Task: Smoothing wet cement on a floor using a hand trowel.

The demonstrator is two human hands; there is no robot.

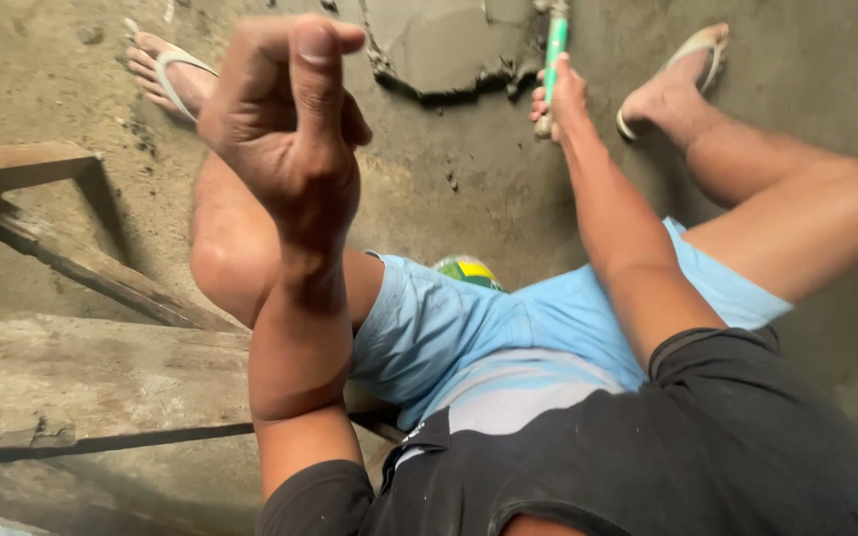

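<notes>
Right hand (556, 99) is clamped on the green handle of a trowel (554, 45) down at the wet mortar patch (449, 45) on the floor; left hand (285, 109) is raised, fingers curled together, holding nothing. Tool looks light and stiff, probably slick with mortar, so best gripped mid-handle. Blade is cut off at the frame's top edge, and I can't identify the green-yellow object (467, 270) between the knees.

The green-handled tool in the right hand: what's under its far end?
The right hand grips the green-handled tool over a patch of wet grey mortar on the floor. Its working end runs past the frame's top edge, unseen.
</notes>
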